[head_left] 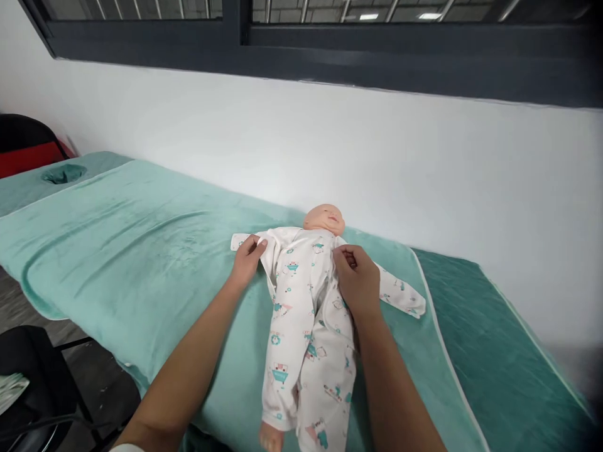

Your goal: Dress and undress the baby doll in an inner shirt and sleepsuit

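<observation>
A baby doll (308, 314) in a white printed sleepsuit (301, 339) lies face up on a teal towel (141, 251), its one visible bare foot toward the viewer and its head toward the wall. On the doll's chest, the right hand (358, 282) has its grip pinched together on the suit's front edge; beside the doll, the left hand (247, 260) is closed on the loose fabric at the spread sleeve. Judged risks: opposite pulls could drag the light doll sideways across the towel, or the thin fabric could slip from the pinch, leaving the front gaping. The towel covers a padded massage bed (494, 351), dark green beyond the doll, with a face hole (63, 174) far from the doll. Behind the doll rise a white wall (424, 169) and a dark-framed window (330, 50).
</observation>
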The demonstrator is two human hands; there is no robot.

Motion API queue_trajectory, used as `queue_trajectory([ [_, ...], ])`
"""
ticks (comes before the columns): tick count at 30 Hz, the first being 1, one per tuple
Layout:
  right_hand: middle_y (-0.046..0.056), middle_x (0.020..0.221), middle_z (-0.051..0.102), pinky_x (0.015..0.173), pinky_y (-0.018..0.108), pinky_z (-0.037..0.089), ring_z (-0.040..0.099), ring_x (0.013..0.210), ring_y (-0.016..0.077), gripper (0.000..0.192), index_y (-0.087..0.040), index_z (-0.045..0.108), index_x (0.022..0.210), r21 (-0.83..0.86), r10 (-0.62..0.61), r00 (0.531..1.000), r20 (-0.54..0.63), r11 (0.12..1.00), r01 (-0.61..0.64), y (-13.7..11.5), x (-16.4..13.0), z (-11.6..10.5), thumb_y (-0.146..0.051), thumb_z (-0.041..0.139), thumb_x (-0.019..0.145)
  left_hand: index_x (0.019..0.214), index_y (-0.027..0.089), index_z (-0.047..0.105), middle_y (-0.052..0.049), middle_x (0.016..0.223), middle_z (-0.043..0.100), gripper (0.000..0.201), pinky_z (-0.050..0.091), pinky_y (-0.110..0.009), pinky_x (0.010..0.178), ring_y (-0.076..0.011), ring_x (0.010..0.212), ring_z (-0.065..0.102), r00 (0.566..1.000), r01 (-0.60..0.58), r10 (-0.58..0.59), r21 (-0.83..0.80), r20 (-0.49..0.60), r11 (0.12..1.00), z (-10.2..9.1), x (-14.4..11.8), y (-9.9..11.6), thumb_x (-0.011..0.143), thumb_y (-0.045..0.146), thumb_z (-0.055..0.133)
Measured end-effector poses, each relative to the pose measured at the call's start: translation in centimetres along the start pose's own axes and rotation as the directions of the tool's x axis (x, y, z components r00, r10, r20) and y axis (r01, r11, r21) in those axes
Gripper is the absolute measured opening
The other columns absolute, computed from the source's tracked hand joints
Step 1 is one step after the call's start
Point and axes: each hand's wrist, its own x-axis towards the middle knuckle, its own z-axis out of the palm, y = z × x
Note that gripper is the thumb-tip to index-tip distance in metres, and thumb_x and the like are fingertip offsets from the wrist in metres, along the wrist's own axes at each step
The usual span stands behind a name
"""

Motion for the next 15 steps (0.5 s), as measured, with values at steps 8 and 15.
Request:
queue_trajectory([
  [8, -0.001, 0.077, 0.065, 0.067, 0.027, 0.044, 0.057, 0.070, 0.0141, 0.015, -0.021, 0.067, 0.084, 0.079, 0.075, 0.997, 0.008, 0.994, -0.076, -0.3, -0.6, -0.1, -0.035, 0.062, 0.085, 0.077, 0.020, 0.050, -0.012, 0.109, 0.075, 0.028, 0.044, -0.044, 0.104, -0.0243, 0.113, 0.067, 0.729, -0.307, 0.497, -0.425, 0.470, 0.852, 3.0, -4.2, 4.9, 0.096, 0.040, 0.056],
  [15, -0.002, 0.077, 0.064, 0.069, 0.027, 0.044, 0.057, 0.072, 0.0140, 0.012, -0.021, 0.066, 0.083, 0.145, 0.090, 0.996, 0.006, 0.985, -0.089, -0.2, -0.6, 0.3, -0.033, 0.062, 0.084, 0.075, 0.018, 0.057, -0.015, 0.122, 0.069, 0.022, 0.048, -0.043, 0.102, -0.0241, 0.118, 0.063, 0.725, -0.356, 0.549, -0.457, 0.416, 0.816, 0.9, -4.9, 5.4, 0.093, 0.030, 0.062],
])
